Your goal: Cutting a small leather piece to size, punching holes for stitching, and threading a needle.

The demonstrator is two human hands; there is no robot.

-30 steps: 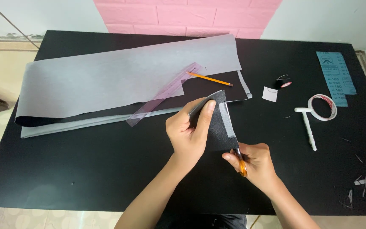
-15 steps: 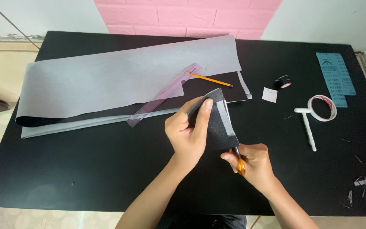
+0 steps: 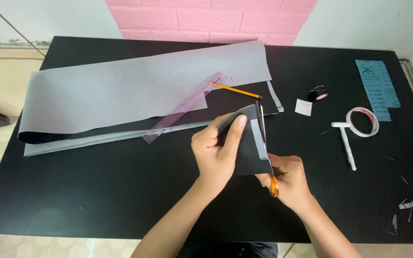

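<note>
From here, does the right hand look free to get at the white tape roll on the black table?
Probably not yet: the right hand grips orange-handled scissors mid-cut. The table stretch toward the white tape roll looks open, only a white pen beside it.

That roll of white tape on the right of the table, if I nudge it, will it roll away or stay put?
The roll of tape lies flat on its side on the black table, so it would probably slide, not roll. It is a thin open ring, so likely light. Set on edge, it could roll freely.
</note>
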